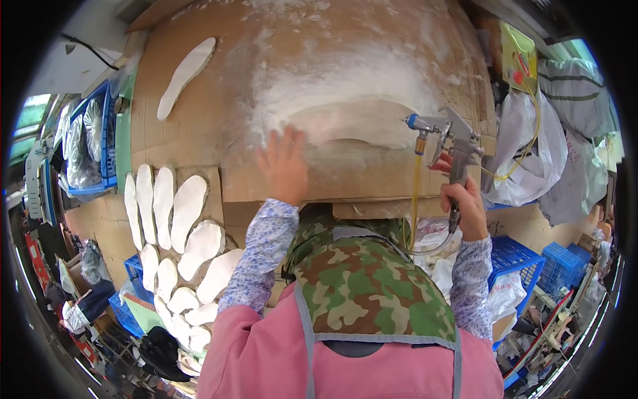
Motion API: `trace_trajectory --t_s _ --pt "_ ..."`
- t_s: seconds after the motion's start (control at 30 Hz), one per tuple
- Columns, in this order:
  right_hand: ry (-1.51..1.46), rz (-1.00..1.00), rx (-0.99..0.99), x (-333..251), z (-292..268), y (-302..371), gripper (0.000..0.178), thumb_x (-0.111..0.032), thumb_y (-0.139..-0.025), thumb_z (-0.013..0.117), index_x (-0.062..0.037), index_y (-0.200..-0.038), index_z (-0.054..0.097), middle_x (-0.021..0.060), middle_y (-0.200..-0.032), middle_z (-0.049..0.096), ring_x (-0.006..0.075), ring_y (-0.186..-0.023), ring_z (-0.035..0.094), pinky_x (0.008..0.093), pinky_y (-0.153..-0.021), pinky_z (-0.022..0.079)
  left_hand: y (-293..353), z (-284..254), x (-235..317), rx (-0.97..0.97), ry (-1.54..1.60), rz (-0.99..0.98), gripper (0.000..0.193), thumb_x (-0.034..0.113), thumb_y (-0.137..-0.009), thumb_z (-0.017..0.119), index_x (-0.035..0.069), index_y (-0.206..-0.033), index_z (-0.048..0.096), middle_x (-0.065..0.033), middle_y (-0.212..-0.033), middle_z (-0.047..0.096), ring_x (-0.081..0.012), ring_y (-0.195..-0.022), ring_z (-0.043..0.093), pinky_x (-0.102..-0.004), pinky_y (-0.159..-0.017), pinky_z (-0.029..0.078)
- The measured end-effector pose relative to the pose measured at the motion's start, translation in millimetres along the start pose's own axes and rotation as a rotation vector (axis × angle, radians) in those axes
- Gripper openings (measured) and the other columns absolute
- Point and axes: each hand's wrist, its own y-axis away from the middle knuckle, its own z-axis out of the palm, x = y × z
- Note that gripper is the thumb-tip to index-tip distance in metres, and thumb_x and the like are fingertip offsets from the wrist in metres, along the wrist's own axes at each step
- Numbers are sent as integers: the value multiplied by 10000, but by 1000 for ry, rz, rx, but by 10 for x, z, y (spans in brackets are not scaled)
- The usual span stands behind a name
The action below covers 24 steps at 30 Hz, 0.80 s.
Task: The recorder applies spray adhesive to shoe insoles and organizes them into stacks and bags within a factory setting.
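My right hand [468, 206] is closed round the grip of a metal spray gun [457, 149] with a blue nozzle ring. The gun's nozzle faces left, close to the right end of a long, pale, sole-shaped piece [352, 121] lying on cardboard. My left hand [286, 166], slightly blurred, has its fingers spread near that piece's left end. Whether the fingertips touch it I cannot tell. A yellow hose [417, 193] hangs from the gun. One white insole [186, 78] lies at the far left of the cardboard.
Several white insoles [188, 213] lie fanned out and overlapping at the left. White residue coats the cardboard work surface [266, 26]. A blue crate [100, 133] with plastic-wrapped items stands far left. White plastic bags [525, 146] hang at the right, above another blue crate [518, 259].
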Motion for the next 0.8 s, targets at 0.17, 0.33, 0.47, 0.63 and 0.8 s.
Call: trace_trajectory --t_s 0.17,0.33,0.47,0.63,0.8 --pt "216 6 16 184 418 153 354 -56 -828 521 20 -1173 500 51 -806 600 57 -534 445 203 -503 361 109 -114 -781 165 -103 -230 319 103 -788 531 85 -1105 556 -116 -1210 500 -302 -1173 421 -511 -962 275" --pt "347 -25 -6 144 977 95 241 -25 -826 537 -6 -1066 527 -32 -768 502 35 -648 407 195 -570 350 -31 -112 -773 41 344 -281 75 159 -839 533 87 -856 545 -100 -864 604 -285 -864 541 -409 -770 358" --pt "402 -140 -32 215 1256 36 222 -24 -865 539 -20 -1086 509 -42 -796 463 51 -715 384 205 -624 366 -178 87 -505 54 347 -100 98 133 -796 577 89 -870 531 -89 -844 557 -264 -852 528 -399 -762 353" --pt "523 -181 18 266 1400 86 194 1 -854 532 15 -1045 504 14 -857 477 88 -740 413 212 -670 388 -427 153 -298 15 371 -76 122 114 -785 590 97 -895 541 -76 -982 515 -265 -961 490 -406 -787 344" --pt "505 -215 56 300 1450 129 187 -8 -850 544 31 -1028 500 40 -862 461 107 -725 424 226 -660 396 -533 222 -348 -54 342 -5 99 114 -790 573 103 -886 549 -76 -937 519 -267 -940 497 -413 -786 341"
